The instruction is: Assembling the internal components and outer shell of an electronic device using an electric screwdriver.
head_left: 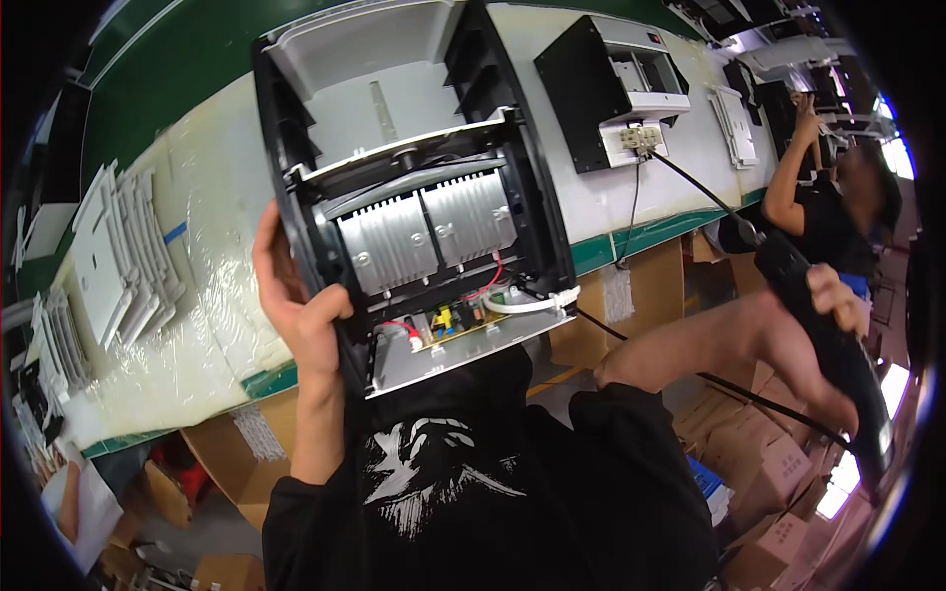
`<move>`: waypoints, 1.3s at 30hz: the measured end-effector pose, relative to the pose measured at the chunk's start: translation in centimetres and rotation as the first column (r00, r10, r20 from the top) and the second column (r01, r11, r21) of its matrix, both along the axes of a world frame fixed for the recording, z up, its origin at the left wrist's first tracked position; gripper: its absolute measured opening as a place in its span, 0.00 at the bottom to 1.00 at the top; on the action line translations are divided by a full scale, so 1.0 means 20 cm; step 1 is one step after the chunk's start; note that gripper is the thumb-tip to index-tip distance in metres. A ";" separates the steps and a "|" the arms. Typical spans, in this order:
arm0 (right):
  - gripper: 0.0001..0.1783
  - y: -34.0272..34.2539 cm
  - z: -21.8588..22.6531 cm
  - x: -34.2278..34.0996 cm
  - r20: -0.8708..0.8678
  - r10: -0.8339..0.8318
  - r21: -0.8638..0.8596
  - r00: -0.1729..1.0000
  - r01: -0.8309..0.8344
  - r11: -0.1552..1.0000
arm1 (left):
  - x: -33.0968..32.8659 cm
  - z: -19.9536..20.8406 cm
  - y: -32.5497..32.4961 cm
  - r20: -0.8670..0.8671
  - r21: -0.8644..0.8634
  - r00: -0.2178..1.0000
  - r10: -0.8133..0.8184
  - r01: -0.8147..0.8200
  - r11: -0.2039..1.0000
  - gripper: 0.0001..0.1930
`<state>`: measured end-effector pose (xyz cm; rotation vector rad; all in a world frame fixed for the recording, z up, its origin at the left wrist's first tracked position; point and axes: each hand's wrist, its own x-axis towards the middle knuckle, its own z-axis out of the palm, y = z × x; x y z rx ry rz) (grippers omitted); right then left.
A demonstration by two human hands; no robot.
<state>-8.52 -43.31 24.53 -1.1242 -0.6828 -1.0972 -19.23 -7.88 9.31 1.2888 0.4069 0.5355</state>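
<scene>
My left hand (307,313) grips the left side of an open appliance housing (540,182), thumb on its near edge and fingers behind. The housing is a black frame, tilted up in front of me. Inside are two finned silver metal blocks (389,241), a small circuit board (448,330), and red and white wires. Off to the right, my right hand (836,300) is wrapped round a black corded tool (788,271) that looks like an electric screwdriver, held apart from the housing. A dark line runs from its front toward a socket block; I cannot tell if it is shaft or cable.
On the white-covered bench (212,217) stands another black and grey unit (586,94), with a pale socket block (639,140) against it. Stacked pale panels (128,256) lie left. A co-worker (847,197) is at the far right. Cardboard boxes (759,473) fill the lower right.
</scene>
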 end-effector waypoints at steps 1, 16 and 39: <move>0.55 0.01 -0.02 0.04 -0.014 -0.086 -0.006 0.996 0.086 0.996 | 0.00 -0.01 0.01 -0.010 0.021 1.000 0.002 -0.002 1.000 0.46; 0.54 -0.19 -0.14 0.48 -0.380 0.280 -0.063 0.881 -0.327 0.943 | 0.00 0.01 0.01 -0.109 0.148 0.993 0.046 -0.030 0.989 0.50; 0.43 0.09 0.32 0.51 -0.555 0.507 -0.142 0.660 -0.675 0.724 | -0.01 0.04 0.03 -0.025 -0.010 0.999 -0.042 0.042 0.999 0.45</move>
